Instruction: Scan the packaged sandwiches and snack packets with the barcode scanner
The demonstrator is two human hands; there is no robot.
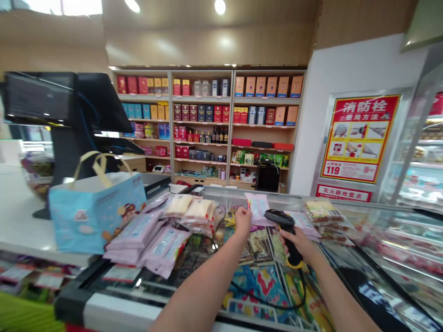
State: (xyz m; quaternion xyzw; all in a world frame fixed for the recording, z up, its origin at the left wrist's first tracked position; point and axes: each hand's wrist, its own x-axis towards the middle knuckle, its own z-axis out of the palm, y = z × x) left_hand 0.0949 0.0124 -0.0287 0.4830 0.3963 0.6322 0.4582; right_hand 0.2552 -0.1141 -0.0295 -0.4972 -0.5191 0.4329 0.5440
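My left hand [243,220] is closed on the left edge of a pale purple snack packet [258,208], held raised above the glass freezer top. My right hand [298,242] grips the handle of a black barcode scanner [284,226], whose head points left at the packet. The scanner's cable [277,306] loops down over the freezer. Just behind the scanner lies another purple packet [303,224]. To the right sits a pile of bagged bread-like snacks [325,216]. Stacked purple packets [133,235] and clear packs of pale bread slices [190,212] lie to the left.
A blue paper carrier bag [97,212] stands on the left counter [20,203], before a black till monitor [38,99]. Colourful ice-cream wrappers [263,281] show through the freezer glass. Shelves of boxed goods [202,113] line the back; a red fire-hydrant sign [360,136] hangs right.
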